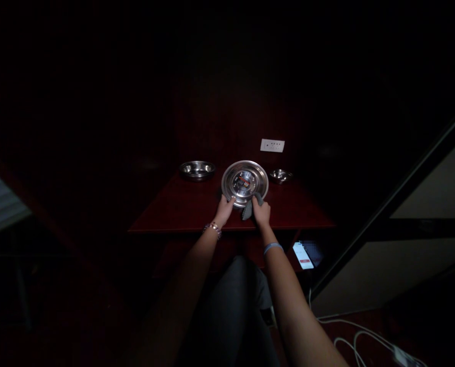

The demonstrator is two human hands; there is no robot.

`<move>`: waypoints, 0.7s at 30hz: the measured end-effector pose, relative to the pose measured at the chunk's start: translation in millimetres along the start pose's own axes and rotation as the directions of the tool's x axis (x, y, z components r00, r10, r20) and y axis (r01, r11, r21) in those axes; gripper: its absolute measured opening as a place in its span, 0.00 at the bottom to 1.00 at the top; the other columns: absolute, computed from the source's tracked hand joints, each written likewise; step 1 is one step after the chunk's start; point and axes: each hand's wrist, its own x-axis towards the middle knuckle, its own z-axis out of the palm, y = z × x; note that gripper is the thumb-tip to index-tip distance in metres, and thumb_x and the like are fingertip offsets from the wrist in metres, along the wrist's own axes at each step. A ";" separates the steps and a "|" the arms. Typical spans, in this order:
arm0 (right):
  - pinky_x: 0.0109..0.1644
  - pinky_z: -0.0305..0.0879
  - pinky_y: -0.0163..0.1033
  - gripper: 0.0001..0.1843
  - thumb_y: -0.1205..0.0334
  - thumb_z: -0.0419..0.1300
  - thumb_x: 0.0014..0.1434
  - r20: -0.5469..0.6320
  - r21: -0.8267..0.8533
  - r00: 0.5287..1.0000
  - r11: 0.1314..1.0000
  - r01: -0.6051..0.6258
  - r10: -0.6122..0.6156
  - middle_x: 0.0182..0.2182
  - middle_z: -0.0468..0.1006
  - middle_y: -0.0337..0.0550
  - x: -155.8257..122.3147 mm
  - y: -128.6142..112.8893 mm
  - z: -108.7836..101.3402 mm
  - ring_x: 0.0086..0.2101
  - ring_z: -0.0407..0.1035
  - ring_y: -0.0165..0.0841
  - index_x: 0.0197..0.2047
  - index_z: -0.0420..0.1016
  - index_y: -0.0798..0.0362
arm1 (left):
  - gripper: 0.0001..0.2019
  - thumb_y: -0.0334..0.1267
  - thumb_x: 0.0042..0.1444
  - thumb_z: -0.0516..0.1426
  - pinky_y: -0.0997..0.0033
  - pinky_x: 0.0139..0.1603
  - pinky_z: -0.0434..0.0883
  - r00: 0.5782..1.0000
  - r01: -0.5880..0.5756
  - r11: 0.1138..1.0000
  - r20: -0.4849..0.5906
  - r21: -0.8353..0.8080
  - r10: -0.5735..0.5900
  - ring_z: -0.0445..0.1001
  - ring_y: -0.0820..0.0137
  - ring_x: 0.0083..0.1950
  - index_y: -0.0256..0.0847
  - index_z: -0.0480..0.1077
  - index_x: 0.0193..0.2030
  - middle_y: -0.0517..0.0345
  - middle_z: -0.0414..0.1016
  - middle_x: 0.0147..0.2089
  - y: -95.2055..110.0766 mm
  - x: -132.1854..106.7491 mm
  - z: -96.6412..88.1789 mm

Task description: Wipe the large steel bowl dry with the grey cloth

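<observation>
A round steel plate [244,182] with a label in its middle is tilted up towards me above a dark red table [196,209]. My left hand [224,210] grips the plate's lower left rim, fingers closed on it. My right hand [261,211] is closed on a grey cloth [247,210] and presses it against the plate's lower right rim. A bead bracelet is on my left wrist and a blue band on my right.
A steel bowl [197,169] stands at the back left of the table and a smaller steel bowl [280,176] at the back right. A white socket plate [272,145] is on the wall behind. A lit phone [302,255] lies below the table's right edge; white cables [365,339] run on the floor.
</observation>
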 end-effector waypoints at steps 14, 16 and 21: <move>0.40 0.69 0.33 0.25 0.49 0.51 0.66 -0.015 0.030 1.000 1.000 0.006 -0.006 0.37 0.84 0.57 1.2 0.8 -0.5 0.41 0.80 0.41 0.40 0.84 0.58 | 0.18 0.37 0.58 0.59 0.60 0.66 0.63 0.999 -0.022 1.000 -0.024 -0.004 0.022 0.72 0.62 0.61 0.38 0.68 0.56 0.46 0.75 0.59 4.1 -3.0 1.4; 0.40 0.69 0.33 0.25 0.49 0.51 0.66 -0.014 0.051 1.000 0.999 0.001 0.000 0.37 0.84 0.57 2.2 2.0 0.3 0.41 0.80 0.41 0.40 0.84 0.58 | 0.21 0.38 0.58 0.60 0.59 0.66 0.63 1.000 -0.028 1.000 -0.007 0.000 0.028 0.71 0.61 0.62 0.38 0.67 0.58 0.45 0.73 0.60 4.1 -3.4 2.5; 0.40 0.69 0.33 0.26 0.48 0.50 0.67 -0.011 0.100 1.000 0.995 0.007 -0.006 0.37 0.84 0.56 1.8 2.6 0.3 0.41 0.79 0.39 0.40 0.83 0.58 | 0.25 0.42 0.54 0.64 0.57 0.66 0.64 0.996 -0.073 0.997 0.053 -0.013 0.074 0.73 0.61 0.61 0.38 0.69 0.58 0.44 0.74 0.60 -2.5 -0.8 5.6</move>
